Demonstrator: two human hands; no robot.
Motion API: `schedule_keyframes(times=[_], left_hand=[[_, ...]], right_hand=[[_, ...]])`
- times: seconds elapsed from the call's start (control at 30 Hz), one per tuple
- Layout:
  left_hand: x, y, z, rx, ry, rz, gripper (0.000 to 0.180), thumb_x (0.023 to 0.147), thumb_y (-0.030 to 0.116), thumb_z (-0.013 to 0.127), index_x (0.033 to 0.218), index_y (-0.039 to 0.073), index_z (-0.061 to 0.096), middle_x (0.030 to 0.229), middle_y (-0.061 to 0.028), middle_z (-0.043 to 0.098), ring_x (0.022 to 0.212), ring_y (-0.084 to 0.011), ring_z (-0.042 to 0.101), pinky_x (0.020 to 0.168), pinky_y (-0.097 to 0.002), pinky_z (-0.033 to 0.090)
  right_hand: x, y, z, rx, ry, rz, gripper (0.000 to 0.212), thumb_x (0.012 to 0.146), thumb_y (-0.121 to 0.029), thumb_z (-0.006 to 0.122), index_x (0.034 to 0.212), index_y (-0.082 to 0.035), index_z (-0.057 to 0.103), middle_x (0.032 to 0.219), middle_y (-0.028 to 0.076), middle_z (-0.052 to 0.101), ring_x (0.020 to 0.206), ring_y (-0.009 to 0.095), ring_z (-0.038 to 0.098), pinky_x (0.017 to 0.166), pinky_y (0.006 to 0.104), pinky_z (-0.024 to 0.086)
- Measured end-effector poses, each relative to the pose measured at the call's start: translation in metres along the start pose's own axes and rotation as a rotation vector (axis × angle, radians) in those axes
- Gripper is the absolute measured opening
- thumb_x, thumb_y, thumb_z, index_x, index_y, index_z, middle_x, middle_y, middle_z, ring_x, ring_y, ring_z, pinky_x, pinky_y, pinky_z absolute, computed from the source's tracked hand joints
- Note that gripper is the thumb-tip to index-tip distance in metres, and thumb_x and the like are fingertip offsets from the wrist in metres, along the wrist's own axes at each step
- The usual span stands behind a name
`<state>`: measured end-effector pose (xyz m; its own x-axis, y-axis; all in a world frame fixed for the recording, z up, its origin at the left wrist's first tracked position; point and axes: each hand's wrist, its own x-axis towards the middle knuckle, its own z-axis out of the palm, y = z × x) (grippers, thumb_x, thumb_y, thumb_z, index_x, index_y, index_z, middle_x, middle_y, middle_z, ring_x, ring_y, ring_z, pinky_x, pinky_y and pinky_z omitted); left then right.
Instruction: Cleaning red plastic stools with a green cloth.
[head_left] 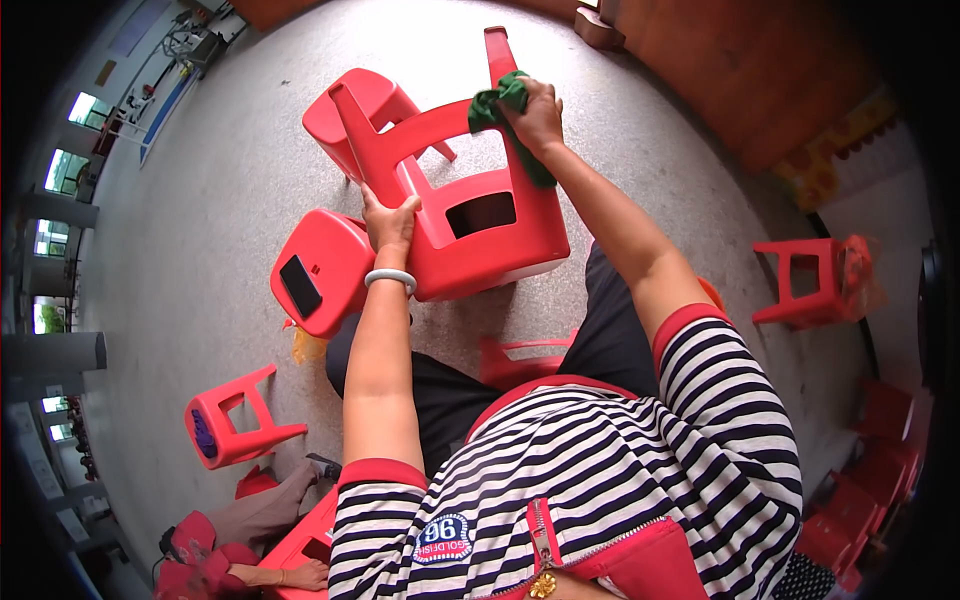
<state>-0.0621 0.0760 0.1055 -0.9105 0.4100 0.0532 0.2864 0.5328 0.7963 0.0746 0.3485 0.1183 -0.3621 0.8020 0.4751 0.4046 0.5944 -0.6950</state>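
A red plastic stool (525, 240) is tipped in front of me, its legs pointing away. My right hand (538, 115) is closed on a crumpled green cloth (508, 98) and presses it around the stool's right leg; part of the cloth hangs down along that leg. With my left hand (390, 222) I grip the same stool at the base of its left leg, thumb apart from the fingers. A pale bangle (391, 279) is on my left wrist. Left of this hand stands another red stool (335, 250) with a dark phone (300, 287) lying on its seat.
Behind the held stool is one more red stool (375, 98). A stool with a purple cloth (204, 433) stands at lower left, near another person's arm (290, 575). At right, a stool (810, 283) carries an orange plastic bag (858, 275). Stacked red stools (865, 490) fill the lower right.
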Motion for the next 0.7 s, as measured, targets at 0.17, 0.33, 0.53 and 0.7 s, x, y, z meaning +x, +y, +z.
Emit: schedule_keyframes(times=[0.17, 0.33, 0.53, 0.7], left_hand=[[-0.005, 0.007, -0.003, 0.154, 0.017, -0.057, 0.113, 0.062, 0.038, 0.076, 0.157, 0.010, 0.023, 0.139, -0.0307, 0.048, 0.126, -0.0441, 0.053, 0.107, -0.0484, 0.045], [-0.001, 0.000, -0.002, 0.084, 0.020, -0.080, 0.111, 0.064, 0.039, 0.076, 0.157, 0.011, 0.023, 0.140, -0.0295, 0.049, 0.126, -0.0441, 0.053, 0.105, -0.0499, 0.045], [-0.006, 0.008, -0.006, 0.100, 0.007, -0.102, 0.112, 0.063, 0.039, 0.076, 0.157, 0.011, 0.023, 0.141, -0.0298, 0.048, 0.127, -0.0437, 0.053, 0.106, -0.0490, 0.045], [-0.005, 0.005, -0.007, 0.099, -0.022, -0.078, 0.114, 0.060, 0.039, 0.076, 0.158, 0.011, 0.022, 0.141, -0.0301, 0.048, 0.127, -0.0430, 0.053, 0.107, -0.0476, 0.045]], right_hand=[[0.009, -0.016, 0.006, -0.001, -0.004, 0.292, 0.057, 0.077, -0.041, 0.081, 0.127, -0.023, 0.059, 0.120, 0.012, 0.060, 0.117, 0.035, 0.053, 0.104, 0.0459, 0.041], [-0.060, -0.006, -0.030, 0.049, -0.047, 0.006, 0.046, 0.076, -0.034, 0.081, 0.117, -0.021, 0.064, 0.111, 0.013, 0.062, 0.114, 0.036, 0.054, 0.100, 0.0475, 0.042], [-0.166, -0.033, -0.104, 0.073, -0.176, -0.149, 0.044, 0.074, -0.022, 0.084, 0.113, -0.014, 0.065, 0.108, 0.012, 0.057, 0.110, 0.034, 0.055, 0.098, 0.0426, 0.044], [-0.130, -0.027, -0.082, 0.092, -0.141, -0.078, 0.040, 0.075, -0.027, 0.081, 0.110, -0.016, 0.063, 0.110, 0.013, 0.059, 0.110, 0.037, 0.054, 0.097, 0.0454, 0.043]])
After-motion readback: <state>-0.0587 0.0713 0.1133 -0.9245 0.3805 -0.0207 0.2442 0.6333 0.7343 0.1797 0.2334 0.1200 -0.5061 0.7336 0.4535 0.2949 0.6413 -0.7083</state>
